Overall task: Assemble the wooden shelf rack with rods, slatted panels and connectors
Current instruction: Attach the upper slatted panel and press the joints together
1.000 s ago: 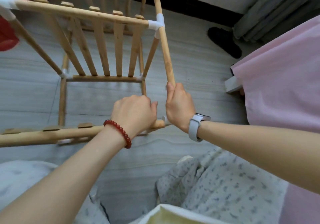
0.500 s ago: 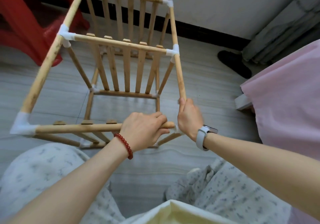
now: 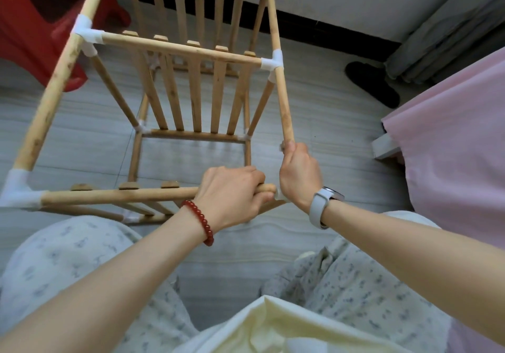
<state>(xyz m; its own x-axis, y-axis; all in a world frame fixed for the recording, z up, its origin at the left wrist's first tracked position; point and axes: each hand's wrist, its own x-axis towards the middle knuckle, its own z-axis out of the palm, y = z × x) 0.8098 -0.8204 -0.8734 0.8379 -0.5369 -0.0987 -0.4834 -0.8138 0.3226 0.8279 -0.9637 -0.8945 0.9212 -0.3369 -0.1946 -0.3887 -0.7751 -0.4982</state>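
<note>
The wooden shelf rack stands on the floor in front of me, its rods joined by white connectors. Slatted panels span its tiers. My left hand grips the near horizontal rod at its right end. My right hand grips the lower end of the right upright rod, and a bit of white shows at its thumb. The near right corner joint is hidden between my two hands.
A red plastic stool stands at the back left. A pink cloth-covered edge is close on the right, with a dark slipper behind it. My knees in patterned trousers frame the bottom. Grey floor tiles surround the rack.
The view has risen and widened, so more of the rack's upper tiers show. Both hands have stayed on the same rods at the near right corner.
</note>
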